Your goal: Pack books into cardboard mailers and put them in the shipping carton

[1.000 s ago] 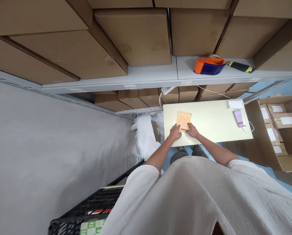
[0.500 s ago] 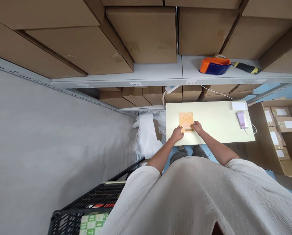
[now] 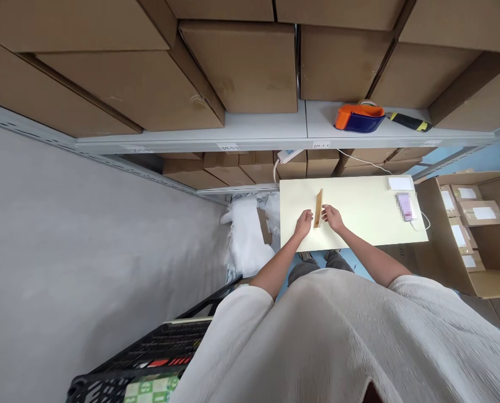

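Head view: one orange packet [image 3: 318,210] stands edge-on in the left part of the surface [image 3: 367,212] between the unclenched, empty left hand [image 3: 303,223] and the right hand [image 3: 333,218], whose grip I cannot tell, four blurred labels [image 3: 321,145] marking the far shelf [image 3: 267,129].

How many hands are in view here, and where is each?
2: the left hand is just left of the orange packet, the right hand just right of it, over the pale table. Contact with the packet is unclear. No other hand shows.

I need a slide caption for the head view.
Left hand and right hand flank a thin orange packet, seen edge-on, over a pale tabletop.
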A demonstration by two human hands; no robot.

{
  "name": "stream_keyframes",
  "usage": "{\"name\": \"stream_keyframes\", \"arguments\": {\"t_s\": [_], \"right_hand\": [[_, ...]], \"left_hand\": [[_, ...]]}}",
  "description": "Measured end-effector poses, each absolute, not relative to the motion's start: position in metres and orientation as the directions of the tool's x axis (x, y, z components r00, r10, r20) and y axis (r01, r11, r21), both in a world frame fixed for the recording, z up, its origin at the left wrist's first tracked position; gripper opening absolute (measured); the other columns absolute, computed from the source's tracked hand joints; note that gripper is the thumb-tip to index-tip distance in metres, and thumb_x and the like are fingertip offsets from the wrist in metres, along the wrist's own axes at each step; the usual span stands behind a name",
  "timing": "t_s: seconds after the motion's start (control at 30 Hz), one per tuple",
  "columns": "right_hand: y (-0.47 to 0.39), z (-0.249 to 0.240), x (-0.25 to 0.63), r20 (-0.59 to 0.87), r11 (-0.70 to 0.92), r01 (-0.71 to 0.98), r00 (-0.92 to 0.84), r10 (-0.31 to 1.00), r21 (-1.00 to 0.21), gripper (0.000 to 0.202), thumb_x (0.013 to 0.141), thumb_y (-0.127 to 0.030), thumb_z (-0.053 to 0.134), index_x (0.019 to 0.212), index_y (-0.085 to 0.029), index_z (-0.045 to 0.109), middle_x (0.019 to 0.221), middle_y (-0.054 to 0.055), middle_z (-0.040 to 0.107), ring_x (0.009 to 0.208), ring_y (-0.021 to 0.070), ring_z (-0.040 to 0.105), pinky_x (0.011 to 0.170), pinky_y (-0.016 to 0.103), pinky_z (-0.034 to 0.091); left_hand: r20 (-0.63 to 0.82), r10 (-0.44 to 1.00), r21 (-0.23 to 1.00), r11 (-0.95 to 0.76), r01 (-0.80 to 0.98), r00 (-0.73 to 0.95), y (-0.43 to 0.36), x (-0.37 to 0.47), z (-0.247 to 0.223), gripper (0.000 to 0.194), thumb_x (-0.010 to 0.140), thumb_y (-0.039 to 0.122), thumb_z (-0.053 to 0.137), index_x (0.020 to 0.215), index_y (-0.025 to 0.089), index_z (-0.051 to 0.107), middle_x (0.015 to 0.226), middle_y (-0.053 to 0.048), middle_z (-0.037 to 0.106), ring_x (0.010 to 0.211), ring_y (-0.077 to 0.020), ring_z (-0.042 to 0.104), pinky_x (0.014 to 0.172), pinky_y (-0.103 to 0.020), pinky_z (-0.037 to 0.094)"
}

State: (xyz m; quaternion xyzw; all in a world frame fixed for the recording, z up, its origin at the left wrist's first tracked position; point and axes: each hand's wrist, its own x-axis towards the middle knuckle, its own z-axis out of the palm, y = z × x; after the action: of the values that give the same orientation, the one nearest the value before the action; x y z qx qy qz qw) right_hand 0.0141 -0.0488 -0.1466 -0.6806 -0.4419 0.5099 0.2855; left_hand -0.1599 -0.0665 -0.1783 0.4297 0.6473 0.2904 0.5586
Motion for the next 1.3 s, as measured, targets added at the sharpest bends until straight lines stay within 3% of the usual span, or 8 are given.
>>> {"name": "stream_keyframes", "arguments": {"t_s": [0.13,0.3,0.47,0.6,0.83,0.97,1.13,1.3], "right_hand": [[-0.054,-0.166,0.013,-0.478,-0.448,0.382,0.017,0.878,-0.809,0.043,0.1,-0.056,0.051,0.115,-0.023,0.075,0.114,0.008,0.08,0.092,0.0219,0.076,0.092,0.039,0.062],[-0.064,-0.188,0.014,-0.519,-0.452,0.504,0.008,0.855,-0.736,0.029,0.096,-0.033,0.061,0.117,-0.023,0.078,0.133,0.01,0.08,0.123,0.0278,0.074,0.115,0.046,0.056],[-0.066,-0.195,0.008,-0.561,-0.503,0.478,0.024,0.827,-0.72,0.038,0.096,-0.025,0.056,0.127,-0.02,0.078,0.142,0.012,0.077,0.133,0.0277,0.072,0.119,0.046,0.054],[-0.065,-0.194,0.003,-0.576,-0.521,0.439,0.01,0.818,-0.732,0.041,0.093,-0.023,0.058,0.13,-0.021,0.077,0.136,0.011,0.08,0.131,0.0272,0.073,0.118,0.045,0.055],[-0.062,-0.191,0.002,-0.631,-0.617,0.344,0.082,0.771,-0.708,0.04,0.087,-0.028,0.069,0.125,-0.02,0.078,0.134,0.012,0.08,0.13,0.028,0.073,0.119,0.045,0.053],[-0.06,-0.191,-0.002,-0.679,-0.687,0.268,0.138,0.721,-0.675,0.035,0.08,-0.031,0.076,0.113,-0.019,0.077,0.124,0.013,0.081,0.117,0.0272,0.075,0.106,0.04,0.059],[-0.06,-0.186,-0.008,-0.746,-0.747,0.209,0.1,0.658,-0.631,0.026,0.076,-0.037,0.082,0.086,-0.023,0.063,0.076,0.003,0.07,0.076,0.0189,0.068,0.069,0.029,0.057],[-0.049,-0.158,0.01,-0.563,-0.598,0.367,0.211,0.799,-0.712,0.021,0.08,-0.037,0.07,0.078,-0.028,0.051,0.07,-0.003,0.06,0.071,0.0181,0.059,0.064,0.029,0.053]], "left_hand": [[-0.416,0.878,0.849,0.468,0.244,-0.235,-0.062,-0.192,-0.176,0.039,0.115,0.038,0.041,0.145,0.024,0.062,0.14,-0.011,0.076,0.126,-0.0205,0.075,0.114,-0.036,0.055],[-0.536,0.81,0.724,0.586,0.364,-0.237,-0.066,-0.221,-0.183,0.037,0.112,0.035,0.053,0.145,0.022,0.063,0.146,-0.012,0.074,0.138,-0.0239,0.07,0.119,-0.037,0.051],[-0.547,0.822,0.696,0.552,0.459,-0.159,-0.081,-0.223,-0.192,0.047,0.102,0.03,0.068,0.148,0.021,0.064,0.16,-0.014,0.066,0.149,-0.0265,0.063,0.127,-0.038,0.046],[-0.536,0.838,0.7,0.509,0.501,-0.102,-0.088,-0.222,-0.19,0.054,0.099,0.02,0.067,0.152,0.02,0.063,0.162,-0.012,0.065,0.15,-0.0263,0.063,0.129,-0.037,0.045],[-0.541,0.837,0.673,0.489,0.555,-0.081,-0.087,-0.225,-0.184,0.053,0.095,0.019,0.07,0.147,0.021,0.067,0.158,-0.01,0.069,0.148,-0.0272,0.063,0.127,-0.037,0.046],[-0.556,0.828,0.665,0.495,0.559,-0.071,-0.088,-0.227,-0.181,0.053,0.094,0.018,0.071,0.147,0.019,0.066,0.159,-0.011,0.068,0.151,-0.027,0.061,0.129,-0.036,0.045],[-0.577,0.816,0.698,0.514,0.499,-0.034,-0.088,-0.219,-0.182,0.053,0.092,0.019,0.074,0.144,0.018,0.067,0.16,-0.014,0.066,0.148,-0.0282,0.064,0.126,-0.038,0.048],[-0.559,0.828,0.781,0.506,0.365,0.05,-0.075,-0.186,-0.18,0.041,0.099,0.022,0.069,0.14,0.02,0.069,0.153,-0.013,0.071,0.141,-0.027,0.069,0.12,-0.04,0.054]]}}
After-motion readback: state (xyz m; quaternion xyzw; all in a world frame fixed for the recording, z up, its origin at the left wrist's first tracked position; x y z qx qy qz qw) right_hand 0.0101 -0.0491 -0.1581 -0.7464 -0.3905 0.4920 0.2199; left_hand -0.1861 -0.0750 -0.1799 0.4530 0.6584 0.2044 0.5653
